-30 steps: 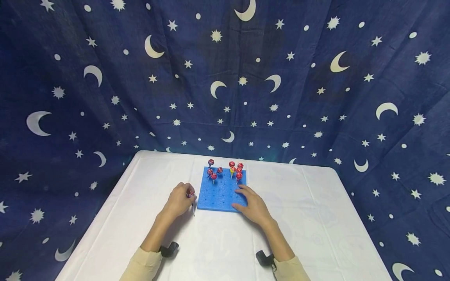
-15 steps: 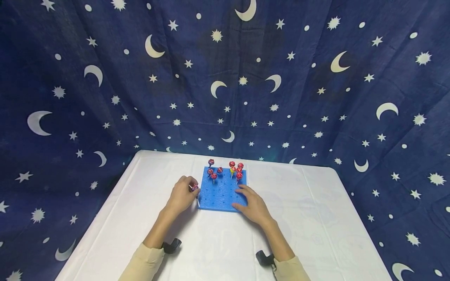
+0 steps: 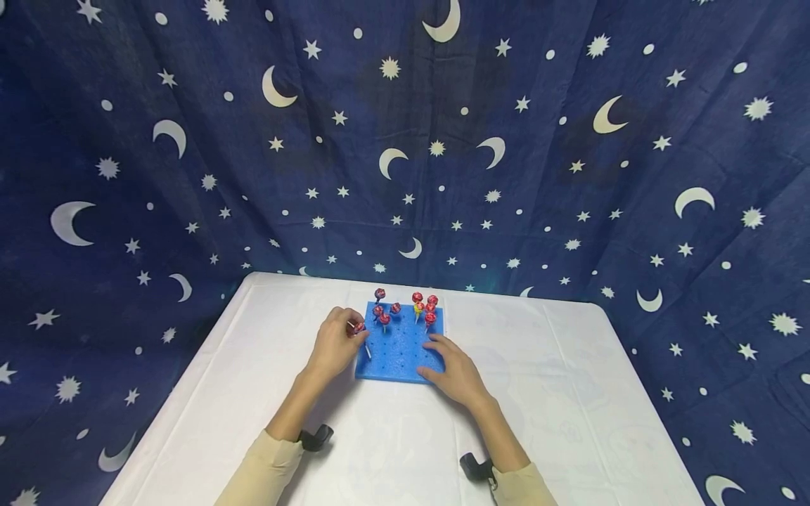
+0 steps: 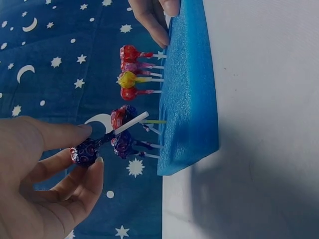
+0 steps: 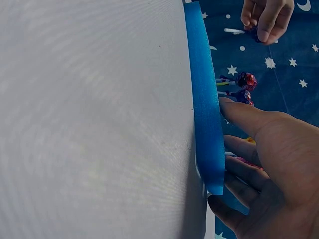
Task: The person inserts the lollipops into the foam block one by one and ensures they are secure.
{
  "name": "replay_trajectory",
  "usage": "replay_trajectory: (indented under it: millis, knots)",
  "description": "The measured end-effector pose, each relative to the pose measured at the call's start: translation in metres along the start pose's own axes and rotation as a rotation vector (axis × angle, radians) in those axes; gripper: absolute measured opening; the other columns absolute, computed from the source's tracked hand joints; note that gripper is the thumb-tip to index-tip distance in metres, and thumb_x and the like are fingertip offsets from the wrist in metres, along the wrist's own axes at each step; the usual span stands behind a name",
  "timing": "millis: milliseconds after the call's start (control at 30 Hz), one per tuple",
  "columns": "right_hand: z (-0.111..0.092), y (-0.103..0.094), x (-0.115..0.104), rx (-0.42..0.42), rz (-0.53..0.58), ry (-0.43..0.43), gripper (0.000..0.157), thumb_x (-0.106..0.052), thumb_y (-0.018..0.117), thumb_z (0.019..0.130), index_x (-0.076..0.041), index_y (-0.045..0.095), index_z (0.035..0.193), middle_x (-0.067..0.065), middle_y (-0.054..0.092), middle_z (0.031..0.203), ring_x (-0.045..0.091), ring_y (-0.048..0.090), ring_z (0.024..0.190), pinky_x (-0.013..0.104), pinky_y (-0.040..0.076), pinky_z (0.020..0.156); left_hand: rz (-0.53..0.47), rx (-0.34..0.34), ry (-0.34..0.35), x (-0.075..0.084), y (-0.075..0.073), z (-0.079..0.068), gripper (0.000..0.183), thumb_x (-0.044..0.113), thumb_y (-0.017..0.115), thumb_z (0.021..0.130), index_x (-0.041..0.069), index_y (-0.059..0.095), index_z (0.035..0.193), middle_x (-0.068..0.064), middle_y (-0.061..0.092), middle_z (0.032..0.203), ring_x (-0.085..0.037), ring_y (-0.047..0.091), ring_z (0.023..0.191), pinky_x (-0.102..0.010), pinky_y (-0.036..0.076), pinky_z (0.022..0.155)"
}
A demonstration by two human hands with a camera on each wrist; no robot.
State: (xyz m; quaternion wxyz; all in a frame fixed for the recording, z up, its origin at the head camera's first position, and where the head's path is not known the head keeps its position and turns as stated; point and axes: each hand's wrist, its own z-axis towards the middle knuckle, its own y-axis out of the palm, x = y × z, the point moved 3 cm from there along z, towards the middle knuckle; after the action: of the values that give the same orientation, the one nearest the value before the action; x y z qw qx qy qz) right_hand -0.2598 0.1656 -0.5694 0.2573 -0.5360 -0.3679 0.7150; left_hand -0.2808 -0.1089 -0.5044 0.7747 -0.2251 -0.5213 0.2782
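Note:
My left hand (image 3: 334,344) pinches a dark purple-wrapped lollipop (image 4: 84,152) by its candy head, between thumb and fingertips. Its white stick (image 4: 131,123) points out toward the blue foam board (image 3: 394,360), over the board's left side in the head view. Rows of small holes mark the board. My right hand (image 3: 457,370) rests at the board's right side, thumb and fingers spread apart with nothing gripped. Upright at the back left stand several purple and red lollipops (image 3: 384,319). Toward the back right are several red ones (image 3: 430,318) and a yellow lollipop (image 4: 127,79).
A white-covered table (image 3: 544,407) carries the board near its middle. Behind and at both sides hangs a dark blue curtain (image 3: 354,176) printed with moons and stars. Each wrist wears a black camera mount (image 3: 476,466).
My left hand has moved right and farther back with the lollipop, from beside the board to over its left edge. The right hand has stayed in place.

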Motion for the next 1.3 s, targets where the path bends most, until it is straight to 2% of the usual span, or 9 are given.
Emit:
replay_trajectory:
  millis: [433, 667, 900, 1100, 1300]
  knots:
    - [0.001, 0.001, 0.001, -0.01, -0.011, 0.012, 0.057, -0.047, 0.078, 0.093, -0.02, 0.064, 0.142, 0.001, 0.049, 0.159, 0.03, 0.042, 0.149, 0.054, 0.038, 0.12, -0.073, 0.035, 0.077, 0.006, 0.009, 0.007, 0.023, 0.001, 0.085, 0.083, 0.003, 0.07, 0.101, -0.009, 0.06, 0.102, -0.022, 0.068, 0.085, -0.037, 0.062, 0.078]
    - [0.001, 0.002, 0.002, -0.005, -0.016, 0.01, 0.057, -0.047, 0.078, 0.093, -0.021, 0.065, 0.141, 0.001, 0.05, 0.158, 0.03, 0.043, 0.149, 0.054, 0.038, 0.12, -0.083, 0.053, 0.109, 0.009, 0.014, 0.01, 0.023, 0.0, 0.086, 0.082, 0.002, 0.071, 0.099, -0.009, 0.06, 0.102, -0.025, 0.067, 0.087, -0.037, 0.061, 0.077]
    - [0.001, 0.001, 0.001, 0.005, -0.02, -0.013, 0.056, -0.046, 0.078, 0.093, -0.019, 0.065, 0.141, 0.003, 0.051, 0.157, 0.031, 0.044, 0.148, 0.055, 0.039, 0.119, -0.078, 0.056, 0.107, 0.011, 0.018, 0.01, 0.025, 0.0, 0.086, 0.081, 0.005, 0.07, 0.099, -0.006, 0.06, 0.104, -0.022, 0.065, 0.089, -0.035, 0.059, 0.078]
    - [0.001, 0.001, 0.001, -0.005, -0.016, 0.006, 0.057, -0.048, 0.077, 0.093, -0.02, 0.065, 0.141, 0.002, 0.05, 0.158, 0.03, 0.043, 0.149, 0.054, 0.038, 0.12, -0.079, 0.068, 0.101, 0.01, 0.021, 0.01, 0.026, 0.0, 0.087, 0.08, 0.006, 0.071, 0.1, -0.005, 0.059, 0.104, -0.021, 0.066, 0.09, -0.034, 0.059, 0.078]
    - [0.0, 0.001, 0.001, -0.003, -0.02, -0.005, 0.056, -0.047, 0.078, 0.093, -0.02, 0.065, 0.141, 0.003, 0.051, 0.158, 0.031, 0.044, 0.148, 0.054, 0.039, 0.119, -0.097, 0.077, 0.13, 0.011, 0.022, 0.01, 0.027, -0.002, 0.087, 0.08, 0.004, 0.071, 0.101, -0.006, 0.059, 0.104, -0.022, 0.067, 0.091, -0.036, 0.061, 0.079]
